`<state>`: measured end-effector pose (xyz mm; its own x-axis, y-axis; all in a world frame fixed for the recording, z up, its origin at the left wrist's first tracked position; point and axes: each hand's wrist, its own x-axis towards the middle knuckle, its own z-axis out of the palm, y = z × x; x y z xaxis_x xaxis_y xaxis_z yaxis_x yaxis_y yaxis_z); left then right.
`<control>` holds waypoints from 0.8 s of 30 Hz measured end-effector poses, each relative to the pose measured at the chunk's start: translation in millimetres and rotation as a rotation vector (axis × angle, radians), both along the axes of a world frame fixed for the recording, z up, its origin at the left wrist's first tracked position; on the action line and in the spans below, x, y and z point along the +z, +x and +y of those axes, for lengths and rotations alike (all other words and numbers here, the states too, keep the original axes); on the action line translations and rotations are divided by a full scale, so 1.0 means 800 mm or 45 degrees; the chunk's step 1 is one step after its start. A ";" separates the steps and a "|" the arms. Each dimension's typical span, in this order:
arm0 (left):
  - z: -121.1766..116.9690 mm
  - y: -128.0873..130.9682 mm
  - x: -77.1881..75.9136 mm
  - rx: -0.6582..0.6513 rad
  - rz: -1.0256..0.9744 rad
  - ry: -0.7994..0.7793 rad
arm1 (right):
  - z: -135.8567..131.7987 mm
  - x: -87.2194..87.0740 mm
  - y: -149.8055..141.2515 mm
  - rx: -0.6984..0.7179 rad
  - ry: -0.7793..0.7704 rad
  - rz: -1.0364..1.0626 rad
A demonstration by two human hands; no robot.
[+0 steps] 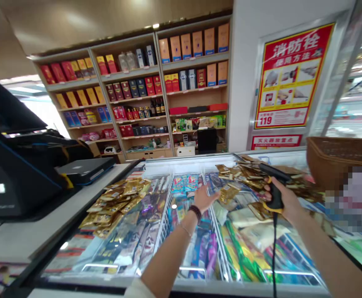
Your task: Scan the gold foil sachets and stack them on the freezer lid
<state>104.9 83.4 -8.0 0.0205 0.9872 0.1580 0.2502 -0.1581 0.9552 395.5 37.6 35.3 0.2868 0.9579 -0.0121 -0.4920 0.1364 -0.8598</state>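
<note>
My left hand (207, 198) is open above the glass lid of a chest freezer (187, 265), with a dark beaded bracelet and a thin bangle on its wrist. A few gold foil packets (228, 193) lie just beyond its fingers. My right hand (286, 199) grips a black and yellow corded handheld barcode scanner (274, 191), whose cable hangs straight down. A heap of brown and gold packets (245, 174) lies behind the scanner, and another pile of gold sachets (115, 205) sits on the left part of the freezer.
A black checkout terminal (13, 165) and a dark bag stand on a white counter (59, 211) to the left. Wooden shelves (131, 91) of boxed liquor fill the back wall. A wicker basket (339, 159) is at the right, beside a pixelated patch and a red fire-hydrant poster (294, 76).
</note>
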 end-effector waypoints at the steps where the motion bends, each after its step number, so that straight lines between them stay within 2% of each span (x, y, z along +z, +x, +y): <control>1: 0.001 0.019 -0.003 0.041 0.210 0.005 | 0.003 -0.005 -0.001 -0.013 -0.014 -0.026; 3: 0.000 0.046 -0.005 0.095 0.535 0.014 | 0.008 -0.014 -0.003 -0.023 -0.044 -0.078; 5: -0.002 0.059 -0.003 0.133 0.677 0.040 | 0.012 -0.020 -0.005 -0.017 -0.056 -0.103; 8: -0.003 0.059 -0.001 0.197 0.695 0.043 | 0.016 -0.025 -0.004 -0.013 -0.050 -0.125; 11: -0.001 0.045 -0.003 0.217 0.571 0.044 | 0.017 -0.026 -0.003 -0.024 -0.036 -0.141; 15: 0.002 0.006 -0.008 0.300 0.383 0.084 | 0.015 -0.028 -0.007 -0.052 -0.017 -0.159; 19: 0.001 -0.061 -0.016 0.334 0.148 0.143 | 0.014 -0.032 -0.025 -0.115 -0.055 -0.220; 22: -0.004 -0.110 -0.024 0.317 -0.196 0.078 | 0.016 -0.033 -0.055 -0.068 -0.098 -0.255; 24: -0.008 -0.134 -0.029 0.300 -0.479 0.002 | 0.019 -0.029 -0.084 0.040 -0.096 -0.290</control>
